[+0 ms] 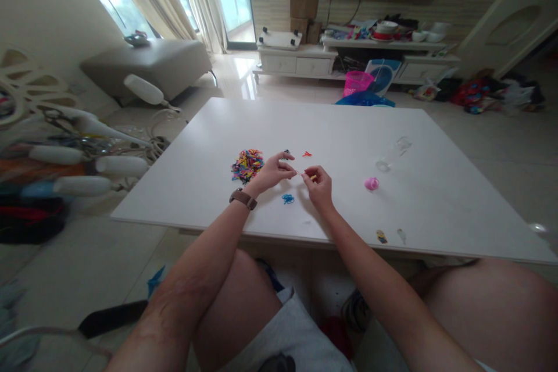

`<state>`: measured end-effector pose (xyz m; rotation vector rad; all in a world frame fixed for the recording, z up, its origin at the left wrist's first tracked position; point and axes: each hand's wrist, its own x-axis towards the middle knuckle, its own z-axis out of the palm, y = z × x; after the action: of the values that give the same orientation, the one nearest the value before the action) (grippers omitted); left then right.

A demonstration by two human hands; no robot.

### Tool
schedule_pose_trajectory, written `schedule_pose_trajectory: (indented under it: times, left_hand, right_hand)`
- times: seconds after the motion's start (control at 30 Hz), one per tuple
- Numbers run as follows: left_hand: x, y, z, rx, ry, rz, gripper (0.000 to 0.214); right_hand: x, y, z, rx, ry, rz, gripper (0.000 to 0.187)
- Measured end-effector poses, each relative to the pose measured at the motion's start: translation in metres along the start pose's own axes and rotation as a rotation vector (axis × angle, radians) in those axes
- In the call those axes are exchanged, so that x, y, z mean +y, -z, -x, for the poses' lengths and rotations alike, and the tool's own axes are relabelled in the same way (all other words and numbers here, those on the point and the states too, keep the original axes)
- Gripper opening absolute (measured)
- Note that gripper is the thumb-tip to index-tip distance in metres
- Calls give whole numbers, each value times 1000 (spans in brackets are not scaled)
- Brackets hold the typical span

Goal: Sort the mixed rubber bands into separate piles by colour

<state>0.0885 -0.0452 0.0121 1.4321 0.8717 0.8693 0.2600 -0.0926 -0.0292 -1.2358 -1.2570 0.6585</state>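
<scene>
Over the white table [349, 133], my left hand [278, 168] and my right hand [319, 186] meet fingertip to fingertip. A small pale elastic band [299, 173] is pinched between them, thin and partly hidden by the fingers. Left of my left wrist lies a pile of multicoloured elastic bands [246, 165], which my left hand partly covers. Blue bands [288, 199] form a little group below my hands. Beyond them are a few red-orange bands [307, 154] and some black ones [286, 151]. Something yellow shows by my right fingers, too small to make out.
To the right, a clear bottle or jar [394, 154] lies on its side near a pink object [371, 183]. A yellow figure-shaped piece [381, 236] and a pale flat piece [401, 236] rest by the near edge. A pink basket [357, 82] stands beyond the table.
</scene>
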Motion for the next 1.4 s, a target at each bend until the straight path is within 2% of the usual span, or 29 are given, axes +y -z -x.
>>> schedule_pose_trajectory:
  times: [0.47,0.57,0.67,0.77,0.87,1.0,1.07,1.23,1.4]
  left_hand:
    - [-6,-1,-3,-15,-1,6,44]
    - [-5,-2,-3,-23,6,21,44]
    - [-1,3,-5,2,14,21,43]
    - [4,15,-8,94,-17,-45,34]
    - [9,30,-10,243,-49,-185,25]
    - [16,50,-6,460,-38,-443,22]
    - [18,59,-2,527,-33,-550,21]
    - [19,76,6,599,-8,-655,21]
    - [17,93,11,666,66,-674,23]
  right_hand:
    - [-4,-1,4,-102,72,108,12]
    - [-1,0,5,-71,88,139,12]
    - [3,5,-1,14,95,227,11]
    - [9,15,-22,67,93,344,9]
    - [18,24,-55,59,80,490,8]
    - [33,26,-96,2,98,678,11]
    - [39,23,-108,-51,103,750,12]
    - [45,11,-121,-154,96,819,12]
    - [34,17,-119,-83,72,718,9]
